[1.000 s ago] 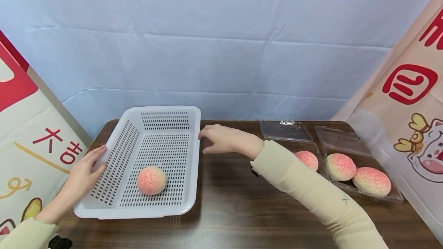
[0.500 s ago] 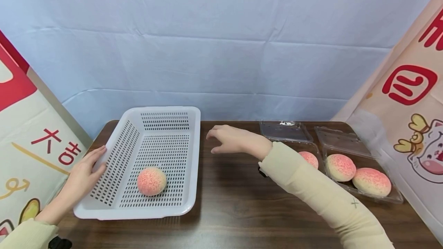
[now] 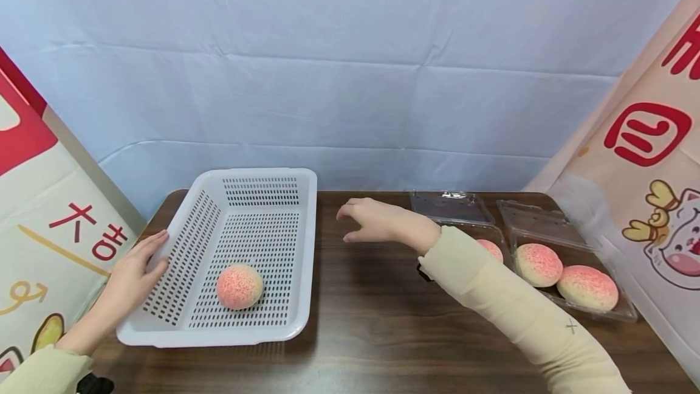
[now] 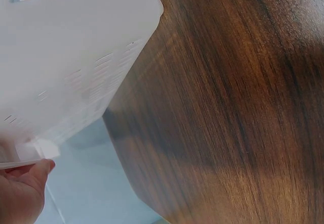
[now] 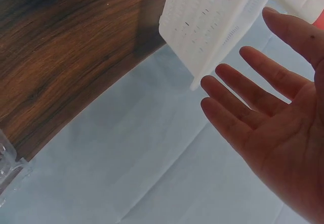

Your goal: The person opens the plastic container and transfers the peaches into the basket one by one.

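Note:
A white slotted plastic basket (image 3: 306, 248) stands on the left of the table. Inside it, near the front, lies one round pink-and-cream peach (image 3: 239, 287). My left hand (image 3: 131, 275) grips the basket's left rim; in the left wrist view, its fingertips (image 4: 46, 166) are at the rim's edge. To the right of the basket, my right hand (image 3: 380, 222) is over the table, apart from the rim and holding nothing. Its fingers (image 5: 253, 90) are spread and loosely bent in the right wrist view, with the palm showing.
Two clear clamshell boxes with raised lids stand at the right: the left box (image 3: 452, 207) has a peach (image 3: 490, 250) partly hidden by my sleeve, and the right box (image 3: 629, 312) holds two peaches (image 3: 563, 275). A pale blue cloth (image 3: 350, 78) hangs behind the brown table (image 3: 372, 333).
My right hand has moved away from the basket's right rim, to the right, and its sleeve covers more of the left box's peach. The left hand and basket have stayed put.

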`<action>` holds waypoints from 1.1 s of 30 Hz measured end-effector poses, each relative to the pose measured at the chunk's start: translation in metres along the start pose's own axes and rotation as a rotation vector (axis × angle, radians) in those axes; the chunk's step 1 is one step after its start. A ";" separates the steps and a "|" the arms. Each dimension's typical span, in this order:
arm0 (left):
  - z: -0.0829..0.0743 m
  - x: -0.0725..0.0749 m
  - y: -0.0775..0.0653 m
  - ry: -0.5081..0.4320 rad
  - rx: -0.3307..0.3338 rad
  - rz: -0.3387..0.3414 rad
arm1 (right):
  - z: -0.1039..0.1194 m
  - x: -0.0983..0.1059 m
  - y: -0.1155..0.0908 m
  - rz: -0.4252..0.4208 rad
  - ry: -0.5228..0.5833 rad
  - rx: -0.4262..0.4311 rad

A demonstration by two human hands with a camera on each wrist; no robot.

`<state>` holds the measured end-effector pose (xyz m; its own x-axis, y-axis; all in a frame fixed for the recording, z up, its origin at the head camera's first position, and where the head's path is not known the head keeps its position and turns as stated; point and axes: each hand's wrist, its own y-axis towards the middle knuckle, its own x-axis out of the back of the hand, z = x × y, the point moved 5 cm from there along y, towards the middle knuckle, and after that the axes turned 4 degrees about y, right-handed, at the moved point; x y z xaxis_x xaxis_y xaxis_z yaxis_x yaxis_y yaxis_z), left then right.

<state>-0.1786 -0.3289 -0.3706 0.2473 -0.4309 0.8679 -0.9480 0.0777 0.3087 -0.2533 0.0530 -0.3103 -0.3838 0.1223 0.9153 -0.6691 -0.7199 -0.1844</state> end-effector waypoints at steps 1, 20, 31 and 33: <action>0.000 0.000 0.000 0.002 0.004 0.002 | -0.001 0.000 -0.001 0.001 0.001 0.000; 0.001 -0.001 0.000 0.004 -0.002 -0.002 | -0.018 0.003 -0.016 -0.034 0.033 -0.006; 0.001 -0.001 -0.001 0.007 0.002 0.000 | -0.028 0.006 -0.024 -0.063 0.026 -0.016; 0.000 0.000 -0.001 0.007 0.004 0.000 | -0.030 0.006 -0.027 -0.070 0.024 -0.020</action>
<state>-0.1777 -0.3291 -0.3715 0.2485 -0.4249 0.8705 -0.9488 0.0741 0.3070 -0.2570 0.0934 -0.3104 -0.3504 0.1879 0.9175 -0.7076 -0.6950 -0.1279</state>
